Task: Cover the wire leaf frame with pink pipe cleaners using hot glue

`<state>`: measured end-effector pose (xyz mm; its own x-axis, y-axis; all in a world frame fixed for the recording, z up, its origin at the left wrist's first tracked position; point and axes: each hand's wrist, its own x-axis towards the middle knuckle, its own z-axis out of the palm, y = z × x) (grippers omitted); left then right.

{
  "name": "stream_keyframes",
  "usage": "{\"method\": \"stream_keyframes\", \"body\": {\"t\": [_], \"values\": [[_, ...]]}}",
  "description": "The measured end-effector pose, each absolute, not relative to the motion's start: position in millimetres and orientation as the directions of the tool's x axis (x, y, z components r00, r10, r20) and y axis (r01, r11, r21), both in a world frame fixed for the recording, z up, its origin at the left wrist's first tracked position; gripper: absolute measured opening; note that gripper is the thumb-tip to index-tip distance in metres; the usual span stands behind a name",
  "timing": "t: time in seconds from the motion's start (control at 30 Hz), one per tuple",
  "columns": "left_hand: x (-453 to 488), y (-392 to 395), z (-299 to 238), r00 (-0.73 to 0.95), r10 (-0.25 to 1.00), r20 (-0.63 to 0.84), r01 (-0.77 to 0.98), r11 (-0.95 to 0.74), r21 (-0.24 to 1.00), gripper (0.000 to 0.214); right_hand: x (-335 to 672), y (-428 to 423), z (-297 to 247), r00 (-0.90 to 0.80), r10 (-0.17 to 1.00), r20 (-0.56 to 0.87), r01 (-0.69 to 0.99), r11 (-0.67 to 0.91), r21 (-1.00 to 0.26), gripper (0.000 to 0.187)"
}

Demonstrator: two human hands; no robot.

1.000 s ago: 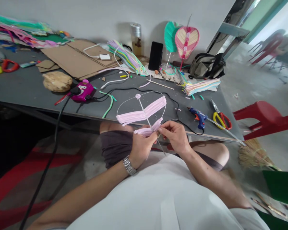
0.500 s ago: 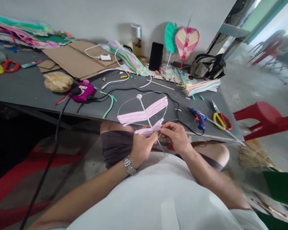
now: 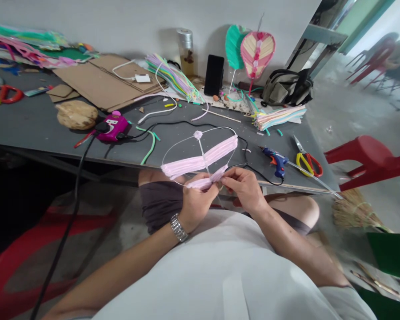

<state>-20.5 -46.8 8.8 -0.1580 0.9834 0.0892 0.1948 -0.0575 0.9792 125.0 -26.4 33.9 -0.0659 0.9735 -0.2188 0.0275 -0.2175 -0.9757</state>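
Note:
I hold a half-made fan (image 3: 200, 161) over my lap at the table's near edge: a thin wire hoop on a stick, with rows of pale pink straws across it. My left hand (image 3: 196, 202), a metal watch on its wrist, is closed round the lower pink straws and the stick. My right hand (image 3: 245, 189) pinches the right end of the lowest pink straw row, fingertips touching the left hand's. A blue glue gun (image 3: 276, 161) lies on the grey table (image 3: 36, 126) just right of my hands.
Yellow-and-red scissors (image 3: 305, 161) lie by the glue gun. A pink device (image 3: 113, 126) with a black cable, cardboard sheets (image 3: 103, 82), bundles of coloured straws (image 3: 173, 78), a phone (image 3: 214, 75), a bottle, finished fans (image 3: 256, 53) and a bag (image 3: 285, 89) crowd the table. Red chair (image 3: 370, 162) at right.
The fan frame has tilted slightly up and right. Both hands keep their hold, the right fingers shifting a little along the lowest straws.

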Motion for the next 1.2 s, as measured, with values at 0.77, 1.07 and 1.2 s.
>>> {"method": "stream_keyframes", "body": {"t": [0.77,1.07,1.2], "values": [[-13,-40,12,-0.09,0.947,-0.309,-0.297,0.271,0.916,0.024,119,-25,21,-0.041,0.993,-0.113,-0.005,-0.113,-0.994,0.025],[-13,-42,13,-0.133,0.944,-0.301,-0.256,0.26,0.931,0.021,119,-25,25,-0.031,0.986,-0.162,0.038,-0.161,-0.986,0.016],[-13,-41,9,-0.153,0.945,-0.291,-0.259,0.245,0.934,0.023,118,-26,23,-0.034,0.988,-0.15,0.054,-0.149,-0.987,0.018]]}}
